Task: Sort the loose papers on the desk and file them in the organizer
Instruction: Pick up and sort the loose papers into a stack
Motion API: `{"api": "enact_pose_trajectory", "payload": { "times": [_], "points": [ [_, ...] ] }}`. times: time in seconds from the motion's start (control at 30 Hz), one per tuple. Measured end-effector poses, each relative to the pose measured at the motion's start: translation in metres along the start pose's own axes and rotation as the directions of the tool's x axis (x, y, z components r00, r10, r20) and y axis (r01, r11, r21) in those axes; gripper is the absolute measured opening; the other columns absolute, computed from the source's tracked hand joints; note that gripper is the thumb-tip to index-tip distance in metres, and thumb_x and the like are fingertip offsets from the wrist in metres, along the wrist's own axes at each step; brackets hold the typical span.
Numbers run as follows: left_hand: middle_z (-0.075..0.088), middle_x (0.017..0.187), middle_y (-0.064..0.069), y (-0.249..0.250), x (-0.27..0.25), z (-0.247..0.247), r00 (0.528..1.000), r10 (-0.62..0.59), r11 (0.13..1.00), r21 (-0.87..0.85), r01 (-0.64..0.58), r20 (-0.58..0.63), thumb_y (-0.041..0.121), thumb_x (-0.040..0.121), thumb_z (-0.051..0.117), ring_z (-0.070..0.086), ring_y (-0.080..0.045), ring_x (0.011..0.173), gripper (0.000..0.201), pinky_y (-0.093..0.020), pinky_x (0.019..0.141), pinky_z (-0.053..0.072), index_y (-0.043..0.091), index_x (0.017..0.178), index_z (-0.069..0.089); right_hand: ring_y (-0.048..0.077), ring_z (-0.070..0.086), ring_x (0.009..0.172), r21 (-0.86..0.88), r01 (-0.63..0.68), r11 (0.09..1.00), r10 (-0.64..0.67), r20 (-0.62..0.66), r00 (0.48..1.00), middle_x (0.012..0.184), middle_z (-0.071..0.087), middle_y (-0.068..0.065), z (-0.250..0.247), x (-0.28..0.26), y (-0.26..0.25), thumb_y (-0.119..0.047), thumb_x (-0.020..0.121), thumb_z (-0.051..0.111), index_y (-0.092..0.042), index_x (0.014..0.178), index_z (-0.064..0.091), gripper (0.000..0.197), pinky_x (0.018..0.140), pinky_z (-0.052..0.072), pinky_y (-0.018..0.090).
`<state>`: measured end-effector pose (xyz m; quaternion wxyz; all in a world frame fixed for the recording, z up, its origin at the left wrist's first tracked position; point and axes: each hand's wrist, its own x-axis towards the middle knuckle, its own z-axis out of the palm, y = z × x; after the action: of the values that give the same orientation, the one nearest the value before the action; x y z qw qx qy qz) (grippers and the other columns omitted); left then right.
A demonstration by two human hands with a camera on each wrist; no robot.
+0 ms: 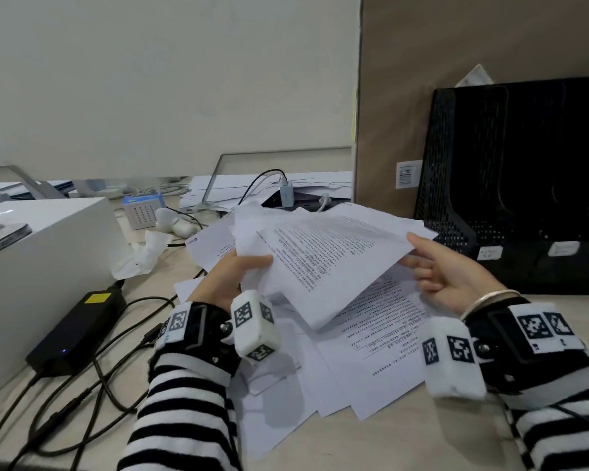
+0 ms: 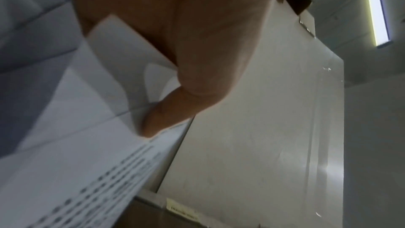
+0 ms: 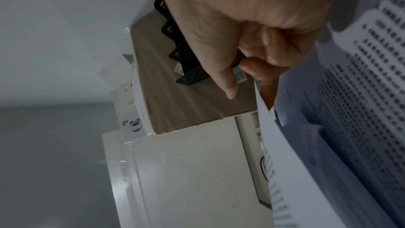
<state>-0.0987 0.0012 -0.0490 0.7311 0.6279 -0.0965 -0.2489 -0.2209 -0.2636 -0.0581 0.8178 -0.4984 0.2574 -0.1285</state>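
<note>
1. Head view: the left hand [image 1: 230,277] has its grip pinched on the near left edge of a raised sheaf of printed papers [image 1: 323,256], thumb on top.
2. The right hand [image 1: 446,277] pinches the sheaf's right edge, its other fingers loosely curled.
3. More loose sheets [image 1: 364,351] lie spread on the worktop [image 1: 405,436] beneath.
4. A black mesh organizer [image 1: 517,178] stands at right, well apart from the sheaf.
5. A black power adapter [image 1: 75,329] sits at left.

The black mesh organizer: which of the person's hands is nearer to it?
Right. The right hand holds the raised sheets just in front of the black mesh organizer; the left hand grips their opposite edge, farther away.
</note>
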Motion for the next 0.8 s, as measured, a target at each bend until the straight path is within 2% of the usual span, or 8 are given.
{"api": "enact_pose_trajectory", "payload": {
  "times": [0.1,0.2,0.3,0.43,0.5,0.53,0.67,0.8],
  "points": [
    [0.074,0.082,-0.011,-0.002,0.002,-0.009,0.98,-0.197,0.972,0.126,0.198,-0.02,0.006,0.093,0.058,0.07,-0.022,0.056,0.023,-0.026,0.043,0.052,0.002,0.115,0.059,0.001,0.037,0.028,-0.04,-0.03,0.999,0.027,-0.063,0.998,0.057,0.059,0.003,-0.004,0.003,0.002,-0.004,0.09,0.058,-0.009,0.079,0.056,0.012,0.025,0.019,0.011],
    [0.07,0.097,-0.017,-0.008,0.011,-0.016,0.953,-0.282,0.931,0.21,0.299,-0.111,0.009,0.091,0.063,0.069,-0.025,0.056,0.032,-0.029,0.042,0.052,-0.003,0.12,0.057,0.005,0.056,0.035,-0.116,0.011,0.993,-0.023,-0.099,0.995,0.051,0.066,0.005,-0.001,0.002,0.005,0.008,0.088,0.055,-0.001,0.08,0.058,0.013,0.031,0.038,0.009],
    [0.072,0.073,-0.012,-0.012,0.015,-0.015,0.956,-0.267,0.931,0.225,0.288,-0.122,0.004,0.095,0.055,0.068,-0.023,0.054,0.014,-0.029,0.044,0.053,0.0,0.107,0.059,0.013,0.071,0.055,-0.028,0.092,0.995,-0.094,-0.067,0.993,0.061,0.071,0.013,0.003,0.0,0.005,0.008,0.092,0.049,0.002,0.094,0.053,0.007,0.047,0.054,0.014],
    [0.063,0.085,-0.014,-0.016,0.02,-0.012,0.963,-0.172,0.918,0.321,0.232,-0.205,0.007,0.093,0.06,0.061,-0.024,0.071,0.013,-0.029,0.061,0.055,0.001,0.103,0.055,0.017,0.074,0.075,0.001,0.148,0.989,-0.148,-0.044,0.988,0.084,0.073,0.022,0.005,-0.006,0.003,0.0,0.094,0.051,0.005,0.093,0.054,0.006,0.052,0.056,0.019],
    [0.067,0.098,-0.021,-0.019,0.024,-0.013,0.964,-0.179,0.929,0.289,0.231,-0.197,0.011,0.089,0.064,0.064,-0.03,0.083,0.027,-0.039,0.08,0.058,-0.002,0.111,0.057,0.023,0.074,0.079,0.023,0.13,0.991,-0.13,-0.011,0.992,0.088,0.072,0.026,0.008,-0.007,0.005,-0.001,0.095,0.049,0.0,0.093,0.052,0.004,0.054,0.059,0.023],
    [0.068,0.099,-0.02,-0.018,0.024,-0.01,0.966,-0.176,0.942,0.251,0.221,-0.192,0.012,0.091,0.061,0.065,-0.03,0.084,0.026,-0.04,0.08,0.057,-0.001,0.114,0.058,0.026,0.074,0.081,0.046,0.109,0.993,-0.11,0.017,0.994,0.092,0.07,0.029,0.01,-0.007,0.007,-0.001,0.096,0.047,0.0,0.098,0.05,0.003,0.057,0.06,0.025],
    [0.067,0.091,-0.01,-0.019,0.021,0.002,0.979,-0.097,0.99,0.082,0.113,-0.18,0.024,0.099,0.054,0.066,-0.023,0.071,0.02,-0.03,0.05,0.057,0.006,0.106,0.059,0.031,0.072,0.09,0.098,0.077,0.992,-0.087,0.102,0.991,0.114,0.06,0.034,0.019,-0.008,0.013,0.001,0.099,0.042,0.01,0.119,0.044,0.022,0.058,0.059,0.024],
    [0.069,0.104,-0.013,-0.024,0.022,0.002,0.981,-0.002,0.994,0.108,0.024,-0.194,0.006,0.094,0.058,0.069,-0.023,0.077,0.019,-0.031,0.056,0.059,0.003,0.113,0.061,0.028,0.073,0.084,0.001,0.053,0.999,-0.053,0.155,0.987,0.099,0.069,0.028,0.024,-0.011,0.016,0.0,0.099,0.042,0.008,0.103,0.051,0.013,0.063,0.061,0.025]
  ]
}}
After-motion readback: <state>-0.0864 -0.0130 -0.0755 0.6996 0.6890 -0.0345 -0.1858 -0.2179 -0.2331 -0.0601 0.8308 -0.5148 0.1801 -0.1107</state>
